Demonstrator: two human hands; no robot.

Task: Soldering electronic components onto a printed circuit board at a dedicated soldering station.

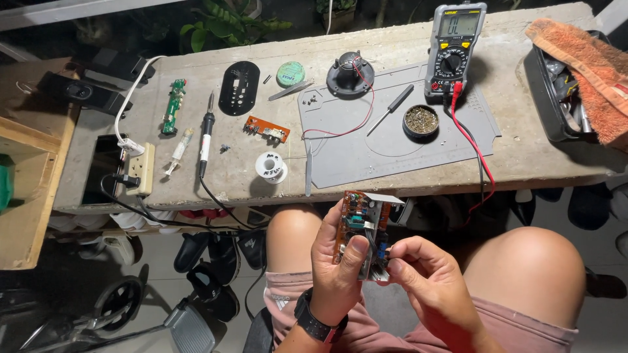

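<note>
Circuit board (358, 225) held upright over my lap, below the table (261, 176) edge | left hand (337, 261) grip closed around board | right hand (425, 274) fingertips pinching its lower edge | multimeter (454, 49), soldering iron (207, 131) on table.

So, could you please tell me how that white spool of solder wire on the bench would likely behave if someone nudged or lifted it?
The solder spool looks round and seems to lie on its side, so a nudge would probably roll it along the concrete bench. It sits close to the front edge, so it might drop off. Wound metal wire probably makes it heavy for its size.
</note>
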